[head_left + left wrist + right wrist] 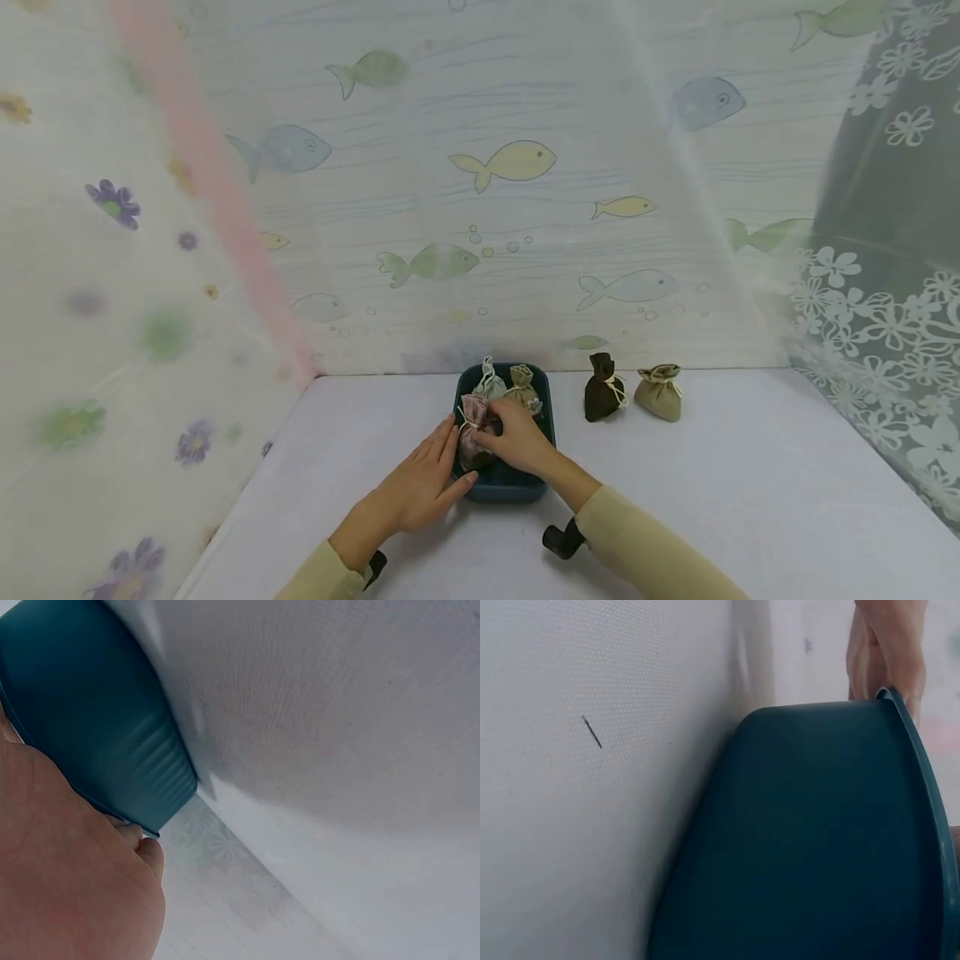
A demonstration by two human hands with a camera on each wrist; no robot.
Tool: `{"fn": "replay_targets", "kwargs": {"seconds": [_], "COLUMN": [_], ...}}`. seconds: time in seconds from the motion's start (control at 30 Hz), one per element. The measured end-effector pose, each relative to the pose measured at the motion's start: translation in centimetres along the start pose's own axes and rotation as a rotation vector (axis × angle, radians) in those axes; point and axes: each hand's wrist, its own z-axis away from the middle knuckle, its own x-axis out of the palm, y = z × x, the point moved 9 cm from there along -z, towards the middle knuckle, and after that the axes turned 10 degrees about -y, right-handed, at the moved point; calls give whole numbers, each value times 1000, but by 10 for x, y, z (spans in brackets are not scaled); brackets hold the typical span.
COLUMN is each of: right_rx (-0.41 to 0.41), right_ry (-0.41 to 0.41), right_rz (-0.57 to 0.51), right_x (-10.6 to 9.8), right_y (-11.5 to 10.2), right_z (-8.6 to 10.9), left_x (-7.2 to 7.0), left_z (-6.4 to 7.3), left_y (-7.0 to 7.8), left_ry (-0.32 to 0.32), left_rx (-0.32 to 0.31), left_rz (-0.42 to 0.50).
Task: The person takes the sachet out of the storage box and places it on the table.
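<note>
A dark teal plastic bin (504, 495) stands on the white table, with several small drawstring pouches inside. My right hand (521, 438) reaches over its right side and pinches a pink pouch (473, 410) near the tied neck. Behind that pouch sit a pale grey-white pouch (491, 385) and an olive-tan pouch (521, 382). Along the bin's left rim lies my left hand (422, 482), fingers extended, thumb toward the near corner. The left wrist view shows this palm (75, 862) against the rim. In the right wrist view the bin's outer wall (810, 825) hides the right hand's fingers.
To the right of the bin, a dark brown pouch (601, 398) and a tan pouch (660, 395) stand on the table (720, 483). A fish-print curtain (517, 250) hangs along the back edge, with flowered curtains at both sides.
</note>
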Motion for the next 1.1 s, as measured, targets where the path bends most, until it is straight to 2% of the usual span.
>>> {"fn": "replay_targets", "kwargs": {"seconds": [0.33, 0.53, 0.73, 0.9, 1.1], "right_rx": [17, 5, 37, 53, -6], "right_ry": [8, 26, 8, 12, 32], "right_rz": [46, 33, -3, -28, -44], "right_x": [0, -5, -11, -22, -40], "right_y": [0, -3, -4, -8, -17], "right_z": [1, 4, 8, 15, 25], "left_x": [2, 2, 3, 2, 0], "left_z": [-4, -5, -5, -3, -2], "left_y": [0, 0, -2, -2, -1], "left_ry": [-7, 5, 9, 13, 17], "left_rx": [1, -2, -11, -12, -16], "left_rz": [3, 2, -1, 11, 10]}}
